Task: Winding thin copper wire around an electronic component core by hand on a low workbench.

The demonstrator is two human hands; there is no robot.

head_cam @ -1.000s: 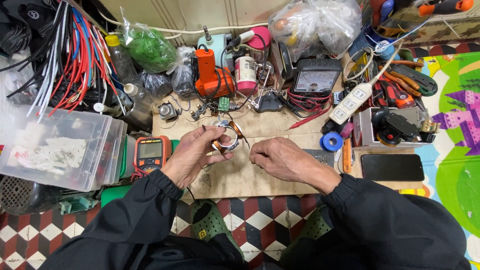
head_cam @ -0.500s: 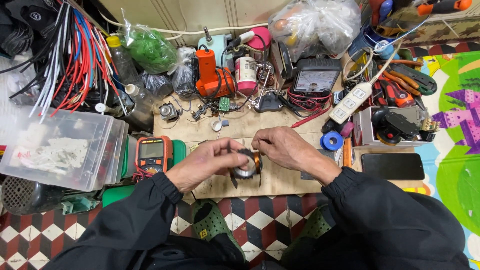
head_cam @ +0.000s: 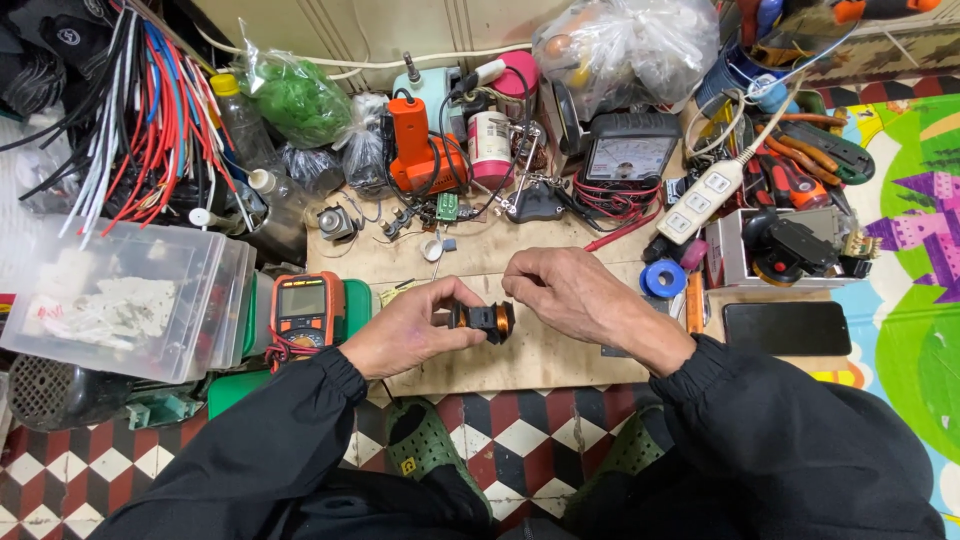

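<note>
While the left hand (head_cam: 405, 330) pinches a copper-wound coil (head_cam: 483, 320) on its black bobbin, axis lying left-right, the right hand (head_cam: 565, 295) curls loosely beside it over the plywood board (head_cam: 540, 350).

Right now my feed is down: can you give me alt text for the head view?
Both hands hold a small copper-wound coil over a wooden board: the left hand has its grip on one end, the right hand meets the other. An orange multimeter lies to the left, a black phone to the right, tools and wires cluttered behind.
</note>
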